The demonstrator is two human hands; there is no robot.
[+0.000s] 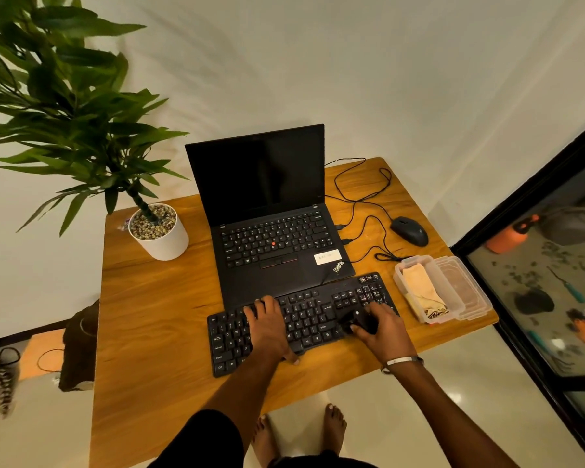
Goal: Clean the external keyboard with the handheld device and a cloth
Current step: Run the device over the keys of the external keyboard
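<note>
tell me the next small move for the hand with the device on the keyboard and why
Probably draw the handheld device leftward along the key rows. The right hand grips it over the right part of the external keyboard, the left hand lies flat on the keys steadying it, and the cloth sits in its container.

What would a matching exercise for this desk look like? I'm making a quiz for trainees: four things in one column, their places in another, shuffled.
Things:
1. cloth
2. mouse
3. left hand
4. handheld device

Places:
A. in the right hand, over the keyboard's right half
B. lying flat on the keyboard
C. in the clear plastic box
D. on the table, right of the laptop

Pairs: 1-C, 2-D, 3-B, 4-A
</note>
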